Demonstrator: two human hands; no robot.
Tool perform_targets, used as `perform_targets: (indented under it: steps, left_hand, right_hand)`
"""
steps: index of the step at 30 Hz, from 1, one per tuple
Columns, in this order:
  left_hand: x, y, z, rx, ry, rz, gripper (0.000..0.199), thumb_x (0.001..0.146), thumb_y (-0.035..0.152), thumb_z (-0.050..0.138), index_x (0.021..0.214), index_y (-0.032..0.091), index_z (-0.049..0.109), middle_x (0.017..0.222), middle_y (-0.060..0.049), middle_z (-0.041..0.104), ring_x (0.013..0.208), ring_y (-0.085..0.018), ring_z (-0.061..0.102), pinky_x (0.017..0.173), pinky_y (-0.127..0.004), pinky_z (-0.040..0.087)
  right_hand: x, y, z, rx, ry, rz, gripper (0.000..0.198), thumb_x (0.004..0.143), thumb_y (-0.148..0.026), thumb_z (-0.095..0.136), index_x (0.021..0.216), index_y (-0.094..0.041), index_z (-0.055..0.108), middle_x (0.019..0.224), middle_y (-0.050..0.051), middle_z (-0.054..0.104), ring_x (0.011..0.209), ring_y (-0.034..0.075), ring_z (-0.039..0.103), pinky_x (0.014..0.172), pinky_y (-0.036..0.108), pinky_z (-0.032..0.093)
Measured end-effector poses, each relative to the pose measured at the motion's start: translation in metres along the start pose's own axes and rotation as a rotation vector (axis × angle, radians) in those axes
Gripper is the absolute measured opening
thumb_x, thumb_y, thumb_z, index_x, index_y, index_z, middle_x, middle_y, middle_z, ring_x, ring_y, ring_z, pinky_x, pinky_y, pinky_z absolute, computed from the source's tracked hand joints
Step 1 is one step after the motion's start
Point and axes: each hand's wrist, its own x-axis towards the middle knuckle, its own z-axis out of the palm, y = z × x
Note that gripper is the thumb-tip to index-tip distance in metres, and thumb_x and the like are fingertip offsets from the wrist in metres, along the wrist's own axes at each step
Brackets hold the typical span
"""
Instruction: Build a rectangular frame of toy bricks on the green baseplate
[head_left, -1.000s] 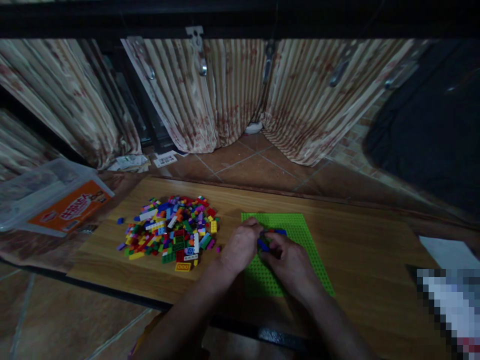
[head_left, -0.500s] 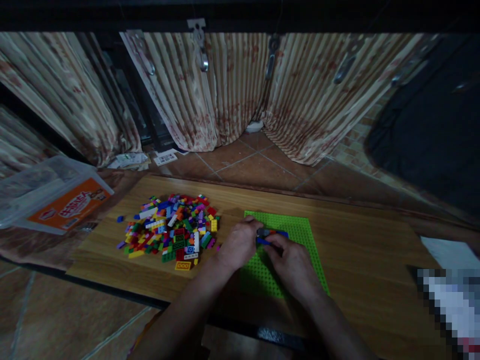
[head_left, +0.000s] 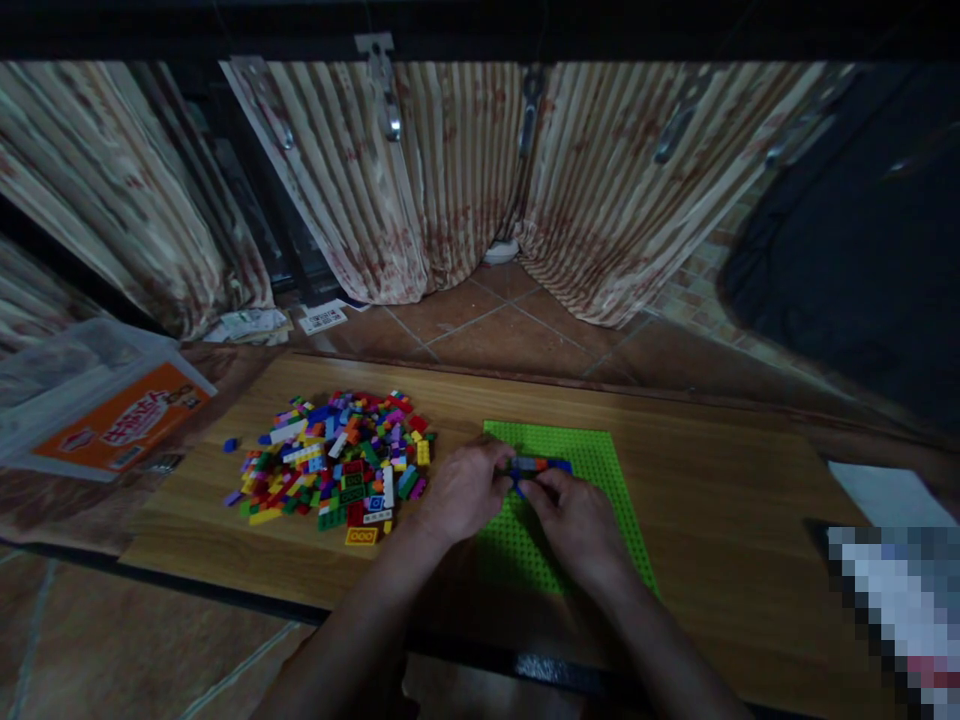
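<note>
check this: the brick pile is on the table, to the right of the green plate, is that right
The side is wrong: the head view shows the brick pile to the left of the green plate. It is on the table.

Two bare hands brought close together, fingers bent.
Both forearms reach forward from the lower edge, angling inward; the left hand [head_left: 469, 490] lies back-up, its curled fingertips too dim to read, while the right hand [head_left: 583, 522] pinches thumb against index finger.
</note>
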Motion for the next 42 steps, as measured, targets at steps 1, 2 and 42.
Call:
perform_targets:
  steps: [1,2,42]
  left_hand:
    - [0.0,0.0,0.0,-0.003,-0.004,-0.002,0.028,0.079,0.014,0.056,0.104,0.022,0.065,0.096,-0.002,0.07,0.088,-0.017,0.065,0.081,-0.027,0.05]
    - [0.0,0.0,0.0,-0.002,-0.005,-0.005,0.03,0.079,0.014,0.056,0.106,0.022,0.064,0.096,-0.002,0.07,0.087,-0.017,0.065,0.081,-0.027,0.05]
    - [0.005,0.013,0.013,-0.051,0.122,-0.26,0.038,0.079,0.025,0.062,0.117,0.018,0.062,0.09,-0.006,0.074,0.085,-0.02,0.068,0.08,-0.029,0.049]
  right_hand:
    - [0.0,0.0,0.0,-0.043,-0.004,0.007,0.029,0.089,-0.039,0.047,0.073,-0.023,0.065,0.062,0.003,0.067,0.056,0.018,0.061,0.056,0.029,0.037]
    - [0.0,-0.001,0.0,-0.083,-0.013,0.014,0.032,0.09,-0.04,0.047,0.068,-0.023,0.063,0.059,0.003,0.065,0.055,0.018,0.06,0.055,0.029,0.036]
    - [0.004,0.006,-0.003,0.053,-0.098,0.033,0.023,0.083,-0.04,0.054,0.076,-0.025,0.069,0.063,-0.001,0.067,0.057,0.016,0.057,0.057,0.028,0.034]
